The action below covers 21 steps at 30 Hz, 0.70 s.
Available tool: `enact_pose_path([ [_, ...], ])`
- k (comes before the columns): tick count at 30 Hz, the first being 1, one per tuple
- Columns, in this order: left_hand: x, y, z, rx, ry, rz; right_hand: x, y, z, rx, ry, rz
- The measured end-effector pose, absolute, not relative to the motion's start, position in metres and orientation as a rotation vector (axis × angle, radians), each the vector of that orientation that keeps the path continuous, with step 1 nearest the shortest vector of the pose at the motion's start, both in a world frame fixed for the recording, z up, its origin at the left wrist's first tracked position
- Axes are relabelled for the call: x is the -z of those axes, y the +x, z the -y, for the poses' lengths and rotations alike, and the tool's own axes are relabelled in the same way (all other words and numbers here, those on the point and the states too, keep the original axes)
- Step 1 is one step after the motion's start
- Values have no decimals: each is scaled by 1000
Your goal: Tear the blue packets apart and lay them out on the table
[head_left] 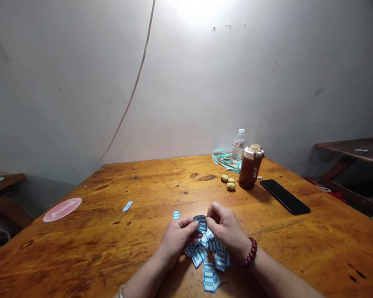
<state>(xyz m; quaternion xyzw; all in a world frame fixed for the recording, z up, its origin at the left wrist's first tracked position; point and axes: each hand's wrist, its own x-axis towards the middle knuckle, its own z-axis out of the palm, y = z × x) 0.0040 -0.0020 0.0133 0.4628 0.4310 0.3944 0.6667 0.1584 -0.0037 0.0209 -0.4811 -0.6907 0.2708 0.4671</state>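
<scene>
My left hand (180,236) pinches a small fan of blue-and-white printed labels (202,224) between thumb and fingers. On the fan's other side, the thumb and fingertips of my right hand (224,227) are closed on its edge. Beneath both hands lies a loose pile of similar blue-and-white labels (199,256), partly hidden by the fingers. Nearest my body, another overlapping group of labels (210,278) rests on the wood. One small label piece (176,214) lies just beyond my left hand, and another label piece (127,206) is farther left.
The wooden table (149,182) reaches a grey wall. To the right are a black phone (284,196), a brown sport bottle (250,167), small yellow-green fruits (231,186), a clear water bottle (238,147) and a turquoise strap (220,159). A pink round sticker (62,210) marks the left side.
</scene>
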Motion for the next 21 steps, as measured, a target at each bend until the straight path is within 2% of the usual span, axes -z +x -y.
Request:
enact_pose_path([
  [10, -12, 2, -1, -921, 1027, -998, -16, 147, 8, -758, -1093, 1756],
  [21, -10, -1, -1, -943, 938, -924, -7, 148, 3, -700, -1002, 1684],
])
